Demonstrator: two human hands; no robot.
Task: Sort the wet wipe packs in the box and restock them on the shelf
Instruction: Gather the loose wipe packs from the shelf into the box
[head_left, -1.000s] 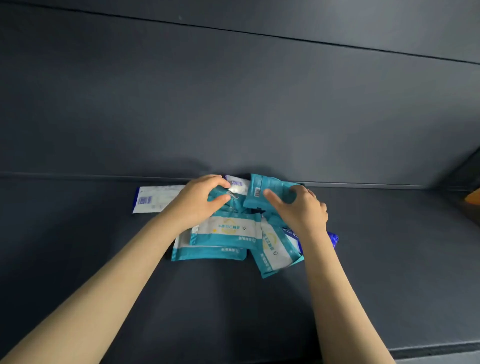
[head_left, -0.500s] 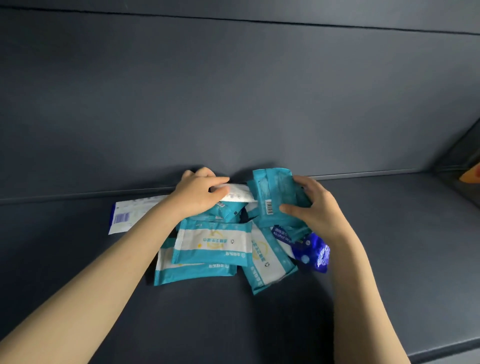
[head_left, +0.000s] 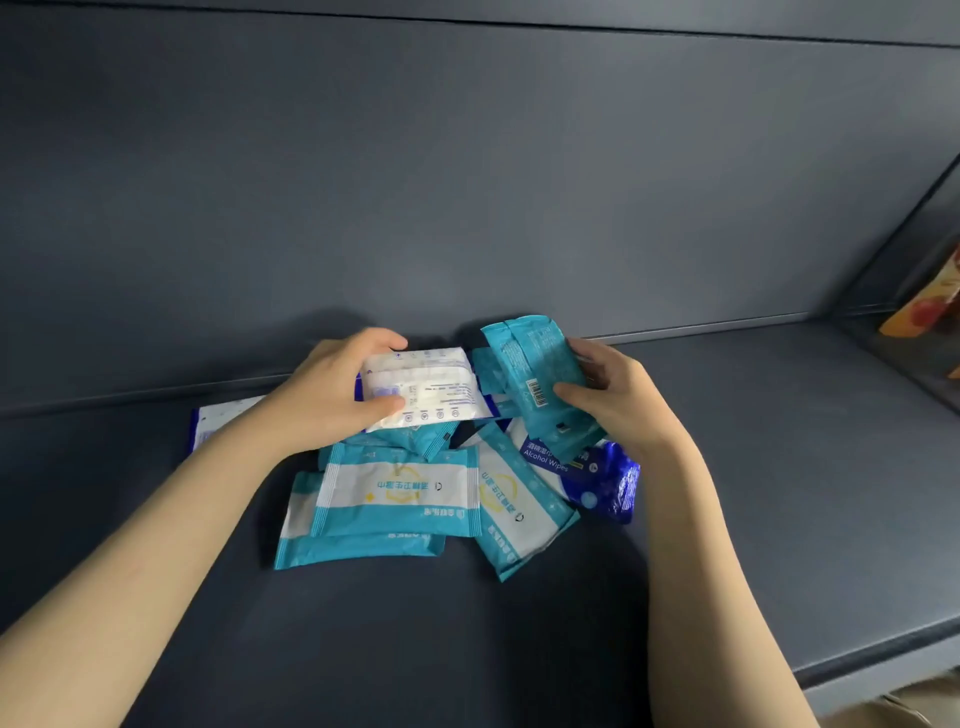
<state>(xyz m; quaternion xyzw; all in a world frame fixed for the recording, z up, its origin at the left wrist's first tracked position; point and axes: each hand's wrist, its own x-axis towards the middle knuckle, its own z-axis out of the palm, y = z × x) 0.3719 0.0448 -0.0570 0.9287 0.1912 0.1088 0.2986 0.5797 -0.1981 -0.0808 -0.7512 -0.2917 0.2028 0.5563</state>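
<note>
— Dark grey shelf (head_left: 753, 519) with a wall (head_left: 467, 182) behind. What's on it?
— One pile (head_left: 395, 499) of wipe packs, mid-shelf near the wall: teal-and-white ones lying flat, a blue pack (head_left: 608, 486) at its right edge.
— And the hands?
— Left hand (head_left: 322, 400) grips a white pack (head_left: 431, 384) over the pile. Right hand (head_left: 608, 400) grips a teal pack (head_left: 530, 374), tilted up, barcode showing, just beside the white one.

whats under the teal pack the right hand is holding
A dark blue alcohol wipes pack lies below the teal pack held by the right hand; its upper part is covered.
</note>
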